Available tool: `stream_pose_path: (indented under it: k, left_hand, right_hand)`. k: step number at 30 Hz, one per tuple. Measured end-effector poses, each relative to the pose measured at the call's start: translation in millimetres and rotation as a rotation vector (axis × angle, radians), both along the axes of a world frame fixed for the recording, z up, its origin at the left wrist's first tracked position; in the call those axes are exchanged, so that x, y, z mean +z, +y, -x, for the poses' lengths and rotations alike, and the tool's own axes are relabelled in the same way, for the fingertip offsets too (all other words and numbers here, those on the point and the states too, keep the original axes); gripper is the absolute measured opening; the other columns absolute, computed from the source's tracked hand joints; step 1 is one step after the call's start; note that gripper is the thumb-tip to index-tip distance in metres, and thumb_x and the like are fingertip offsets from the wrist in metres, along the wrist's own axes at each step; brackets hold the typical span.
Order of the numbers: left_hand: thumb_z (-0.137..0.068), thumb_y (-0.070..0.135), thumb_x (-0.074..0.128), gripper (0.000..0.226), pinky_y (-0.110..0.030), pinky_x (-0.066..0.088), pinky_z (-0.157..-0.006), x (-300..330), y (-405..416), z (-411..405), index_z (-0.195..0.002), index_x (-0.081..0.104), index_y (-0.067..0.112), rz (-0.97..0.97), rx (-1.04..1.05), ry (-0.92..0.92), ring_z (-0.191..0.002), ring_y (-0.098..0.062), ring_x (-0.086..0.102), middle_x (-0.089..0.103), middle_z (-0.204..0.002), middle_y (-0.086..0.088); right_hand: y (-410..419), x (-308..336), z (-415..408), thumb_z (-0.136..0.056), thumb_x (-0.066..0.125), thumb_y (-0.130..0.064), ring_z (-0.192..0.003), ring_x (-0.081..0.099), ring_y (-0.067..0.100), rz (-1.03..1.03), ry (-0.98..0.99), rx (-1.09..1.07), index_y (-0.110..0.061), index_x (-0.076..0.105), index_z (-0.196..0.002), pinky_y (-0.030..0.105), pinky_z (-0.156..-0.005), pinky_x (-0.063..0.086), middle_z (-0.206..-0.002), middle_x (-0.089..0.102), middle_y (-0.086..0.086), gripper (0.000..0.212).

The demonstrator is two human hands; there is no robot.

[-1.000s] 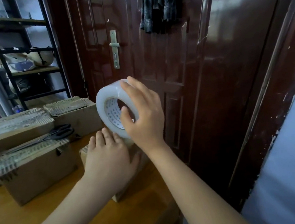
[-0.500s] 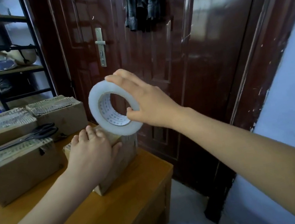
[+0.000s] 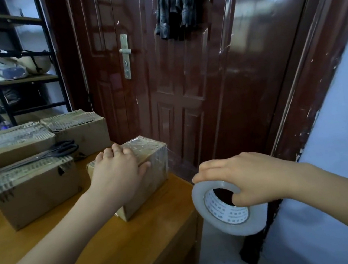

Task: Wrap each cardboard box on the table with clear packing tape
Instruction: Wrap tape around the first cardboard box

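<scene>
Gripping tape roll (image 3: 229,211), right hand (image 3: 251,179) fingers (image 3: 209,168) draped over rim.

Dim indoor light; 2 lamp glares on glossy door (image 3: 187,107); wide-angle edge bending.

Our left hand (image 3: 116,173): bare, no ring, no glove. Our right hand (image 3: 249,179): bare likewise, nothing on the fingers. Both our forearms: uncovered up to the frame edge, no sleeve, watch or band in view.
</scene>
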State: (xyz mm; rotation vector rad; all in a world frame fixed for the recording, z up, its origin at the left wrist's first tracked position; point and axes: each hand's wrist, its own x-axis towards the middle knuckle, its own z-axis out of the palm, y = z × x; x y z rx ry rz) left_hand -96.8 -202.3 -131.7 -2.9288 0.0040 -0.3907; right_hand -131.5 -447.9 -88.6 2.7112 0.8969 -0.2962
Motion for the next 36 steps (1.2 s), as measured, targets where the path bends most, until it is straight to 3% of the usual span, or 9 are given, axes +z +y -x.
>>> stream_pose_path:
  k: [4, 7, 12, 16, 20, 24, 26, 30, 36]
  left_hand:
    - [-0.098, 0.056, 0.034, 0.052, -0.037, 0.043, -0.084, 9.2, 9.3, -4.0, -0.103, 0.056, 0.009, 0.221, -0.074, -0.002, -0.107, -0.029, 0.057, 0.057, -0.109, -0.01]
    - [-0.095, 0.052, 0.049, 0.051, -0.035, 0.045, -0.059, 21.1, 19.4, -9.1, -0.092, 0.063, 0.004, 0.742, -0.111, 0.124, -0.073, -0.026, 0.063, 0.064, -0.082, -0.009]
    - [-0.09, 0.042, 0.063, 0.033, -0.028, 0.046, -0.06, 19.2, 28.2, -19.5, -0.082, 0.065, 0.01, 1.268, -0.06, 0.313, -0.065, -0.016, 0.065, 0.069, -0.072, -0.002]
    - [-0.092, 0.041, 0.06, 0.03, -0.024, 0.044, -0.059, 4.5, 42.8, -33.9, -0.1, 0.06, 0.012, 1.203, -0.037, 0.36, -0.075, -0.015, 0.064, 0.066, -0.087, -0.002]
    - [-0.091, 0.044, 0.06, 0.044, -0.033, 0.048, -0.09, 2.8, 44.3, -33.7, -0.13, 0.052, 0.026, 0.638, -0.236, 0.03, -0.111, -0.018, 0.057, 0.06, -0.125, 0.001]
    - [-0.054, 0.099, 0.025, 0.119, -0.051, 0.031, -0.11, 10.1, 11.5, -6.3, -0.15, 0.027, 0.029, 0.306, -0.265, 0.352, -0.141, -0.026, 0.03, 0.028, -0.156, 0.002]
    - [-0.064, 0.092, 0.035, 0.109, -0.058, 0.026, -0.109, 7.6, 1.7, 0.9, -0.153, 0.012, 0.032, 0.167, -0.186, 0.371, -0.146, -0.031, 0.017, 0.008, -0.162, 0.002]
    - [-0.079, 0.064, 0.058, 0.072, -0.047, 0.045, -0.095, 9.6, 4.6, -0.8, -0.142, 0.037, 0.036, 0.343, -0.234, 0.228, -0.121, -0.022, 0.047, 0.042, -0.141, 0.007]
    - [-0.056, 0.037, 0.075, 0.061, -0.029, 0.053, -0.076, 27.2, 18.8, -8.5, -0.114, 0.064, 0.026, 1.202, -0.276, 0.464, -0.093, -0.016, 0.064, 0.065, -0.108, 0.002]
  right_hand:
    - [6.4, 10.8, -3.8, -0.081, 0.053, -0.012, -0.054, 0.041, 0.007, 0.012, -0.051, -0.004, -0.05, 0.021, -0.144, 0.026, -0.056, 0.043, -0.144, 0.026, -0.027, 0.081]
    - [15.7, 16.4, -9.9, -0.082, 0.054, -0.013, -0.052, 0.04, 0.008, 0.003, -0.06, -0.001, -0.05, 0.021, -0.145, 0.023, -0.053, 0.04, -0.145, 0.026, -0.026, 0.081]
    - [32.0, 12.5, -20.9, -0.082, 0.054, -0.012, -0.055, 0.039, 0.004, -0.009, -0.049, 0.013, -0.045, 0.025, -0.146, 0.021, -0.052, 0.037, -0.147, 0.031, -0.021, 0.078]
    - [45.2, 12.4, -34.5, -0.081, 0.056, -0.011, -0.054, 0.036, 0.0, -0.057, -0.063, 0.013, -0.044, 0.028, -0.145, 0.019, -0.051, 0.032, -0.149, 0.031, -0.021, 0.077]
    - [52.5, 11.9, -43.9, -0.079, 0.057, -0.008, -0.054, 0.038, 0.0, -0.07, -0.041, 0.008, -0.044, 0.033, -0.142, 0.021, -0.052, 0.036, -0.147, 0.035, -0.02, 0.076]
    - [51.2, 8.5, -45.1, -0.079, 0.055, -0.006, -0.057, 0.042, 0.003, -0.112, -0.038, -0.004, -0.045, 0.033, -0.142, 0.023, -0.051, 0.035, -0.147, 0.034, -0.021, 0.077]
    - [51.4, 8.7, -44.3, -0.079, 0.053, -0.006, -0.064, 0.045, 0.002, -0.12, -0.044, 0.002, -0.045, 0.032, -0.143, 0.022, -0.052, 0.035, -0.147, 0.034, -0.02, 0.077]
    - [47.5, 18.8, -42.0, -0.08, 0.058, -0.01, -0.087, 0.053, 0.007, -0.2, -0.03, 0.015, -0.048, 0.028, -0.145, 0.026, -0.055, 0.043, -0.137, 0.038, -0.016, 0.081]
    - [68.3, 79.3, -46.1, -0.079, 0.071, -0.017, -0.097, 0.055, 0.012, -0.465, -0.319, 0.034, -0.041, 0.042, -0.14, 0.034, -0.074, 0.052, -0.122, 0.046, -0.011, 0.072]
